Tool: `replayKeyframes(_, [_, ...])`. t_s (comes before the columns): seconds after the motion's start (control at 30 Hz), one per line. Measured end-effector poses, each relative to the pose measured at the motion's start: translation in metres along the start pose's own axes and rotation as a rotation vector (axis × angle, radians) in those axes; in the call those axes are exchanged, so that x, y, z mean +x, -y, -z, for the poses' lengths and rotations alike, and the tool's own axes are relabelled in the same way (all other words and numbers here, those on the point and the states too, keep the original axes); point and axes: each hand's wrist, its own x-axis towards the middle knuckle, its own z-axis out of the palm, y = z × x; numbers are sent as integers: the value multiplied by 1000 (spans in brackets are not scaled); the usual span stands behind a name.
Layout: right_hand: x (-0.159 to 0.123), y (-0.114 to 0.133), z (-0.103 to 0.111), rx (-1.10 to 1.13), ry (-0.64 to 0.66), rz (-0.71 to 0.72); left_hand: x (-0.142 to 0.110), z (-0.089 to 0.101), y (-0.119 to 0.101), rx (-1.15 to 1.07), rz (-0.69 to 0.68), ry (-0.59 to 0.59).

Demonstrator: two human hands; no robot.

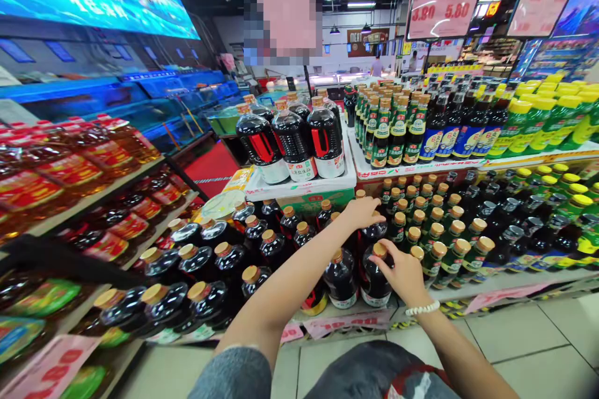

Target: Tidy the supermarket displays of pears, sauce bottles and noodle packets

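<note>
My right hand [403, 273], with a white beaded bracelet at the wrist, has its thumb and fingers around the tan cap of a large dark soy sauce bottle [375, 280] at the front of the lower shelf. Farther back, my left hand [364, 214] reaches across with its fingers curled over the top of another dark soy sauce bottle [373, 232]; that bottle's cap is hidden under the hand. Both bottles stand upright. Just left of the right-hand bottle stands a matching soy sauce bottle [341, 279].
Green-labelled small bottles [437, 255] stand close on the right. Above, a white display ledge [304, 190] carries large bottles. Pink price tags [349, 324] line the shelf's front edge. Left is a rack of oil bottles [79, 156]. Tiled floor [528, 330] lies below right.
</note>
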Motion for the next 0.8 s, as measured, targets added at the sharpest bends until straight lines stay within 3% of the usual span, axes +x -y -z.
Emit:
replayKeyframes(0.17, [2,-5,3,46,32,18,34,-14,-14,25,-100,119])
replayKeyframes(0.47, [6,-6,14,81,93,11,44,-4,-7,1,-194,174])
replayKeyframes(0.57, [6,-6,17,85,110,10,49,8,5,-20,-127,104])
replayKeyframes(0.7, [8,-6,19,89,132,8,54,16,32,40,109,-58])
replayKeyframes(0.8, [9,-7,19,91,146,12,54,11,49,65,209,-53])
